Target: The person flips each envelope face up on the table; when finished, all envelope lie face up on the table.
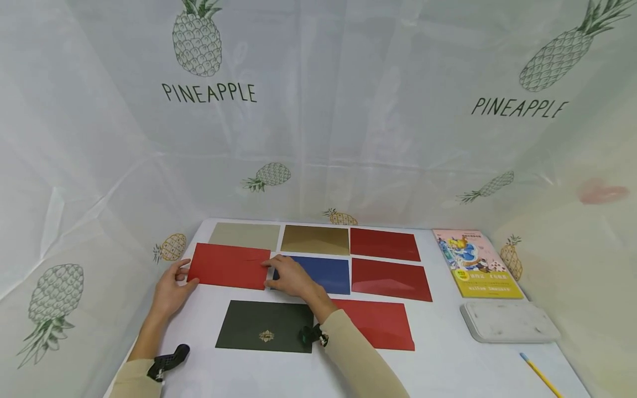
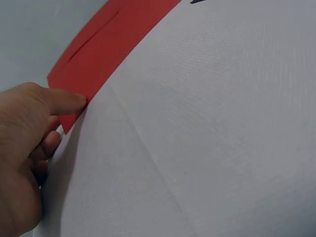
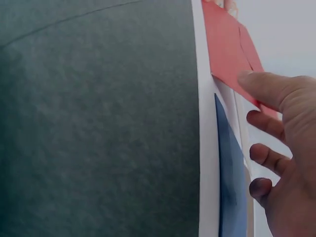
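A red envelope is held between both hands above the left side of the white table. My left hand pinches its left end, with the thumb on the near face in the left wrist view. The right hand pinches the opposite end; the right wrist view shows its thumb on the red paper and the other fingers loosely bent. Beneath the right hand lies a blue envelope, partly covered. A dark green envelope with a gold emblem lies nearer, and a beige one is partly hidden behind the held envelope.
A gold envelope and two dark red ones lie at the back and middle. Another red envelope is partly under the right forearm. On the right are a book, a grey-white case and a yellow pencil. Pineapple-printed curtains surround the table.
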Available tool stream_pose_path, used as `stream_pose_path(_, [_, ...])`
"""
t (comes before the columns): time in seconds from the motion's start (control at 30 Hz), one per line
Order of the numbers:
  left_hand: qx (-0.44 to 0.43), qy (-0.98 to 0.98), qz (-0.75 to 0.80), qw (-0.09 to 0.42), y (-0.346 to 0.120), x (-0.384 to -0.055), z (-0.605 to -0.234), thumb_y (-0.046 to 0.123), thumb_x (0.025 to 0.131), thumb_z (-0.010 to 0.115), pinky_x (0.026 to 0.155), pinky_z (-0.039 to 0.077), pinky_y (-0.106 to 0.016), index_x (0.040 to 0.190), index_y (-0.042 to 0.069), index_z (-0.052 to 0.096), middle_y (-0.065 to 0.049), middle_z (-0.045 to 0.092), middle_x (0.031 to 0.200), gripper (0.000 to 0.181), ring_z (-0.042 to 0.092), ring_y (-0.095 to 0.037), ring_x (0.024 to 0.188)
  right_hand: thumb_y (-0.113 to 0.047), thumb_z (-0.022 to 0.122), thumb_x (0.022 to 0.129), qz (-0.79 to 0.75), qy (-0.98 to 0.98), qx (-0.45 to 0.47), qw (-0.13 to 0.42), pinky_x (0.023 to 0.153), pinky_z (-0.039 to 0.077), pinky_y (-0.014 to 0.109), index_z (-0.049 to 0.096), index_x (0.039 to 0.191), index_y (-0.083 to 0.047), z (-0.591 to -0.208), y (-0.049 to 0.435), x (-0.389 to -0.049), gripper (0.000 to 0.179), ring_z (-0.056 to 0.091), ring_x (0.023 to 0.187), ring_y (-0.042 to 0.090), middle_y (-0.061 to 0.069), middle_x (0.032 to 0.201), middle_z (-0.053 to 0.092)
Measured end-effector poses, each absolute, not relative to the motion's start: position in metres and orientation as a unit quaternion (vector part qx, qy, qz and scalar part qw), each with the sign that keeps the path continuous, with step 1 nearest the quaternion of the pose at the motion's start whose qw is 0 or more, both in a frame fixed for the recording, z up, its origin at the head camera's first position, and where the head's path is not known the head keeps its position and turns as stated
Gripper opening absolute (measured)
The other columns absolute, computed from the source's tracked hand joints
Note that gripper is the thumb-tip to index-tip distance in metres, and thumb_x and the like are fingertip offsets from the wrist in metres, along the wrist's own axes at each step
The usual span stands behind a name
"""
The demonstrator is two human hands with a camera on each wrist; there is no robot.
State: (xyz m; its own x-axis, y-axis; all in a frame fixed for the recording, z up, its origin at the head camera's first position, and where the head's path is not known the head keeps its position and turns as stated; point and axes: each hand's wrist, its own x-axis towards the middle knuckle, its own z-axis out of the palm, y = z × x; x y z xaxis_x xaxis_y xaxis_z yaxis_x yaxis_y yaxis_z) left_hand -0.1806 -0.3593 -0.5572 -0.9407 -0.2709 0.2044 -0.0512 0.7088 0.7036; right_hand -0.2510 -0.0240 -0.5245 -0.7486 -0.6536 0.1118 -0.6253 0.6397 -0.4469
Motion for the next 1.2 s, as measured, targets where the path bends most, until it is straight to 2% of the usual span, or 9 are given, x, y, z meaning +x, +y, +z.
stream_pose_path(0.07, [0.084, -0.914, -0.369, 0.145, -0.3587, -0.1805, -0.5561, 0.009, 0.090, 0.074, 0.076, 0.043, -0.028, 0.147, -0.001, 0.043, -0.024, 0.057, 0.118, 0.065, 0.048, -0.032, 0.103, -0.038, 0.072, 0.093, -0.209, 0.912, -0.352, 0.023, 0.103, 0.045, 0.037, 0.057, 0.142, -0.025, -0.5260, -0.0244, -0.2506, 0.053, 0.052, 0.125, 0.017, -0.002, 0.138, 0.056])
stream_pose_path(0.23, [0.073, -0.917, -0.365, 0.145, -0.3578, -0.1803, -0.5549, 0.009, 0.089, 0.075, 0.079, 0.041, -0.042, 0.143, -0.004, 0.047, -0.026, 0.058, 0.121, 0.061, 0.047, -0.033, 0.103, -0.040, 0.073, 0.092, -0.183, 0.921, -0.344, 0.016, 0.100, 0.046, 0.039, 0.054, 0.144, -0.026, -0.5294, -0.0247, -0.2489, 0.057, 0.052, 0.123, 0.018, -0.002, 0.140, 0.055])
stream_pose_path(0.53, [0.063, -0.928, -0.339, 0.143, -0.3550, -0.1790, -0.5581, 0.010, 0.090, 0.073, 0.088, 0.048, -0.059, 0.141, -0.006, 0.051, -0.029, 0.055, 0.127, 0.058, 0.050, -0.046, 0.114, -0.042, 0.073, 0.092, -0.189, 0.925, -0.329, 0.010, 0.096, 0.047, 0.039, 0.055, 0.144, -0.025, -0.5309, -0.0242, -0.2460, 0.057, 0.052, 0.122, 0.018, -0.002, 0.139, 0.054])
stream_pose_path(1.0, [0.074, -0.934, -0.333, 0.110, -0.3563, -0.1760, -0.5546, 0.015, 0.093, 0.070, 0.088, 0.045, -0.061, 0.142, -0.005, 0.052, -0.031, 0.048, 0.131, 0.056, 0.046, -0.047, 0.117, -0.045, 0.070, 0.092, -0.185, 0.924, -0.335, 0.029, 0.097, 0.045, 0.036, 0.063, 0.137, -0.029, -0.5311, -0.0253, -0.2483, 0.048, 0.050, 0.117, 0.017, 0.000, 0.138, 0.051])
stream_pose_path(1.2, [0.073, -0.932, -0.336, 0.112, -0.3565, -0.1751, -0.5544, 0.014, 0.093, 0.070, 0.088, 0.045, -0.062, 0.141, -0.006, 0.052, -0.032, 0.048, 0.131, 0.055, 0.045, -0.048, 0.118, -0.045, 0.069, 0.093, -0.177, 0.925, -0.334, 0.030, 0.098, 0.045, 0.035, 0.062, 0.137, -0.030, -0.5300, -0.0261, -0.2474, 0.047, 0.050, 0.118, 0.017, 0.001, 0.139, 0.050])
